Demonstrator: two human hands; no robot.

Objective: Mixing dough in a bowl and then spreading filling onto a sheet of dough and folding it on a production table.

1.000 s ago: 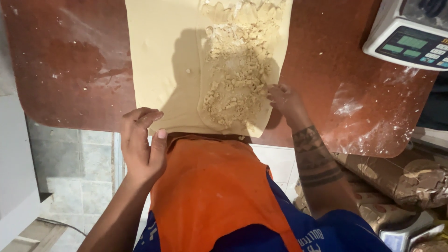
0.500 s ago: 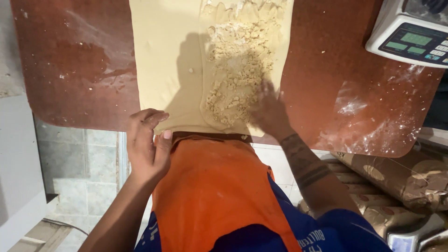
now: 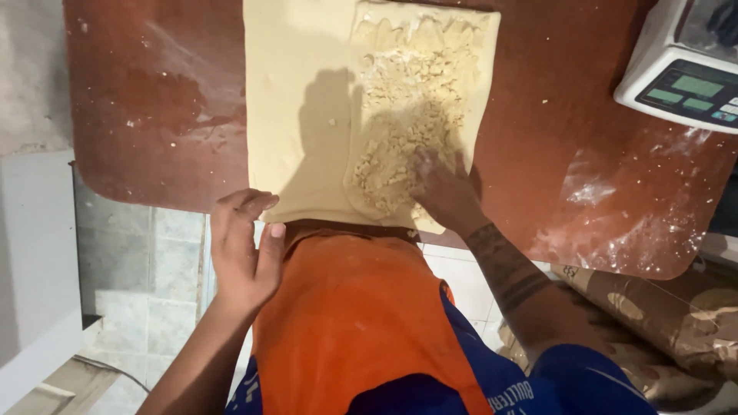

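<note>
A wide sheet of pale dough (image 3: 296, 115) lies on a reddish-brown table (image 3: 553, 100). Its right half carries a strip of crumbly pale filling (image 3: 407, 100). My right hand (image 3: 443, 190) lies flat on the near end of that filling, fingers spread, dusted with flour. My left hand (image 3: 244, 247) hovers at the table's near edge beside the dough's corner, fingers loosely curled and holding nothing. An orange apron (image 3: 357, 323) over a blue shirt fills the lower middle.
A white digital scale (image 3: 680, 73) stands at the far right of the table. Flour is smeared on the table's right part (image 3: 615, 207). Brown paper sacks (image 3: 661, 315) lie below right. A white unit (image 3: 34, 261) and tiled floor (image 3: 146, 277) are on the left.
My right hand has slid leftward from the dough's right edge onto the filling and flattened there. My left hand has barely moved. The view has shifted slightly.
</note>
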